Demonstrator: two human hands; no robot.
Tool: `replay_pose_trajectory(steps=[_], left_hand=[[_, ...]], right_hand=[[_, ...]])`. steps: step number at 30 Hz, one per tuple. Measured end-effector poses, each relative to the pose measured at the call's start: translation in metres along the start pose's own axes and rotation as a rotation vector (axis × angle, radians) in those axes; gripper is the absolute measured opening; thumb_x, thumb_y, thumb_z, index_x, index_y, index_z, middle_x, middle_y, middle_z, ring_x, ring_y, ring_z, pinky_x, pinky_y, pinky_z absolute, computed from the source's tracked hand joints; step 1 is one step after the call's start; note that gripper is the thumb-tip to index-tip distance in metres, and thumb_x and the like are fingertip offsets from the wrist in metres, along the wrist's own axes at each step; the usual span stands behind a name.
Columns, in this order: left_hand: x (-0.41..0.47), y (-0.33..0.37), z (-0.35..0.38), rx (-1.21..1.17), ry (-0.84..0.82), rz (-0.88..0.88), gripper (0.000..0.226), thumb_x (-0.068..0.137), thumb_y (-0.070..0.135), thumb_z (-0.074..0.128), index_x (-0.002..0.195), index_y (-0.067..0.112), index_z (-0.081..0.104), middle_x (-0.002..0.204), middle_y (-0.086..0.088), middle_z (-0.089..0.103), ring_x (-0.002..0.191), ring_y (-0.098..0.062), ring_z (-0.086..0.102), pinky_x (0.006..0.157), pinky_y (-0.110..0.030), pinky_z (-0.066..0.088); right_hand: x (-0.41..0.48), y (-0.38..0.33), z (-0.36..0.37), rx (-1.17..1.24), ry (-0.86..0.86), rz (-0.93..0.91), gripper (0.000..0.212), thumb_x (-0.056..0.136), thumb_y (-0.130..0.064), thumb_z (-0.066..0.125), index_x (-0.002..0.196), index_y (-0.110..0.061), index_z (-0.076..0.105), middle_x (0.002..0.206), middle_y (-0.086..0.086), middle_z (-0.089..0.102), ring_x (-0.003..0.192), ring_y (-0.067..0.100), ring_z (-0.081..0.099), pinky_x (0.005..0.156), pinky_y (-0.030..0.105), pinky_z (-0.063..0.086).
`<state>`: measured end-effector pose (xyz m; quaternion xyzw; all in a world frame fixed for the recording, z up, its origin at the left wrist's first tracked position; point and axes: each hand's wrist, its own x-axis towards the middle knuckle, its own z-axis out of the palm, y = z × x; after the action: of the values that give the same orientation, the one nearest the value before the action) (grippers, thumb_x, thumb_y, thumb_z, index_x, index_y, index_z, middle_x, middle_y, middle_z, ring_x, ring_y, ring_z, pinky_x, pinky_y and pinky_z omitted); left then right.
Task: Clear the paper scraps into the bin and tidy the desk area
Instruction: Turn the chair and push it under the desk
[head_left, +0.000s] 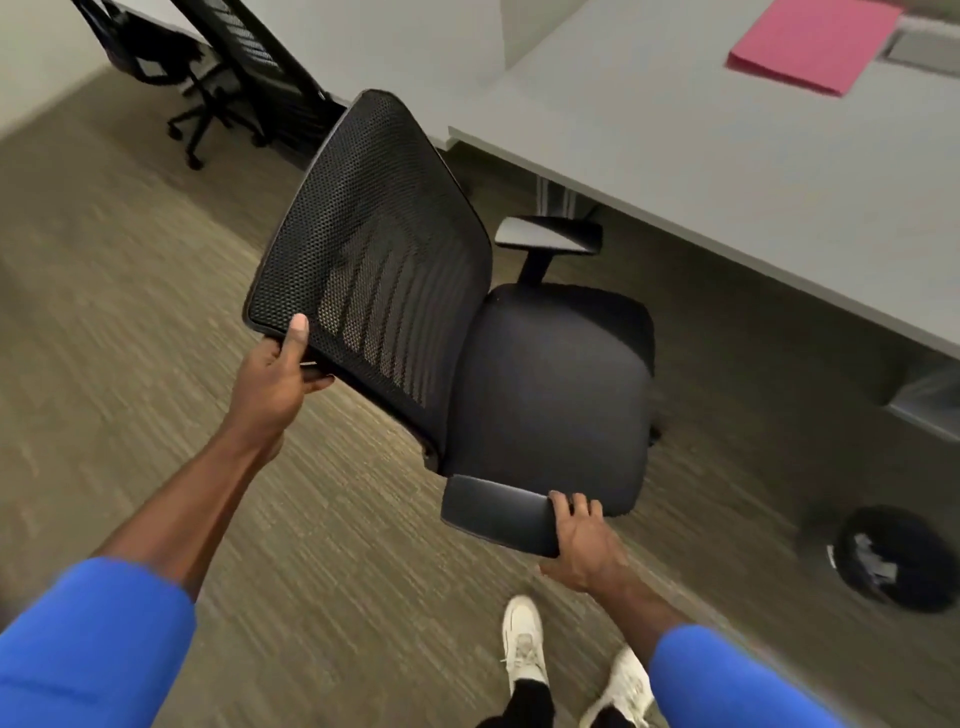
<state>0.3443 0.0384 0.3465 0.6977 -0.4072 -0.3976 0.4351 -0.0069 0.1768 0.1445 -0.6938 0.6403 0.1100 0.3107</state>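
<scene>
A black office chair (545, 374) with a mesh back stands on the carpet in front of the grey desk (701, 156). My left hand (280, 374) grips the top edge of the mesh backrest, thumb on its front. My right hand (584, 540) holds the end of the near armrest (493, 514). A black round bin (893, 558) with paper scraps inside sits on the floor at the right, under the desk's edge. A pink folder (810, 44) lies on the desk at the top right.
Two more black office chairs (208, 67) stand at the back left beside another desk. Brown carpet (130, 312) spreads to the left. My white shoes (524, 644) are at the bottom. A grey drawer unit (930, 400) sits under the desk at the right.
</scene>
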Motion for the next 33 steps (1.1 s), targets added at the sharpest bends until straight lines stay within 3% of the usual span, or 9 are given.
replay_pose_trajectory(steps=[4,7,11,15,20,26,33], left_hand=[[-0.022,0.000,0.004,-0.035,-0.071,-0.022,0.033,0.108,0.041,0.059,0.100,0.014,0.077,0.097,-0.006,0.082,0.092,-0.032,0.081,0.085,-0.047,0.069],[-0.045,-0.001,0.013,-0.066,-0.115,-0.049,0.031,0.106,0.036,0.064,0.094,0.014,0.083,0.099,-0.013,0.084,0.094,-0.035,0.083,0.085,-0.046,0.068],[-0.075,-0.001,0.034,-0.080,-0.160,-0.040,0.025,0.105,0.031,0.066,0.094,0.020,0.086,0.102,-0.014,0.084,0.098,-0.032,0.082,0.087,-0.044,0.069],[-0.099,-0.005,0.054,-0.106,-0.166,-0.047,0.021,0.104,0.025,0.068,0.100,0.011,0.083,0.107,-0.016,0.084,0.102,-0.035,0.081,0.097,-0.055,0.063],[-0.122,-0.009,0.078,-0.142,-0.142,-0.028,0.017,0.102,0.023,0.072,0.099,0.012,0.084,0.108,-0.015,0.084,0.100,-0.039,0.081,0.095,-0.056,0.063],[-0.143,-0.010,0.110,-0.171,-0.130,-0.022,0.016,0.101,0.021,0.073,0.097,0.013,0.086,0.106,-0.014,0.084,0.099,-0.038,0.082,0.085,-0.046,0.069],[-0.166,-0.010,0.152,-0.186,-0.145,-0.011,0.015,0.100,0.022,0.074,0.103,0.012,0.085,0.107,-0.011,0.084,0.099,-0.034,0.083,0.086,-0.047,0.069]], right_hand=[[-0.014,0.024,-0.003,0.028,0.055,0.059,0.095,0.076,-0.049,0.078,0.153,-0.022,0.031,0.144,0.007,0.044,0.132,0.031,0.044,0.103,0.042,0.052],[-0.023,0.047,-0.009,0.035,0.084,0.096,0.091,0.076,-0.043,0.078,0.152,-0.023,0.032,0.144,0.005,0.044,0.132,0.031,0.043,0.099,0.043,0.056],[-0.027,0.082,-0.027,-0.015,0.073,0.114,0.086,0.076,-0.039,0.078,0.148,-0.021,0.035,0.143,0.006,0.046,0.131,0.033,0.044,0.101,0.044,0.054],[-0.030,0.114,-0.041,-0.064,0.044,0.121,0.086,0.074,-0.035,0.082,0.145,-0.021,0.036,0.141,0.006,0.048,0.130,0.032,0.046,0.097,0.044,0.056],[-0.038,0.147,-0.047,-0.037,0.009,0.128,0.092,0.077,-0.030,0.085,0.151,-0.025,0.032,0.147,0.003,0.042,0.137,0.033,0.041,0.095,0.049,0.058],[-0.051,0.191,-0.057,-0.104,0.015,0.085,0.080,0.092,-0.020,0.069,0.159,-0.030,0.026,0.159,-0.001,0.034,0.140,0.031,0.040,0.099,0.048,0.057],[-0.058,0.239,-0.078,-0.144,0.019,0.091,0.083,0.091,-0.013,0.069,0.159,-0.032,0.027,0.162,-0.003,0.032,0.139,0.030,0.042,0.098,0.046,0.058]])
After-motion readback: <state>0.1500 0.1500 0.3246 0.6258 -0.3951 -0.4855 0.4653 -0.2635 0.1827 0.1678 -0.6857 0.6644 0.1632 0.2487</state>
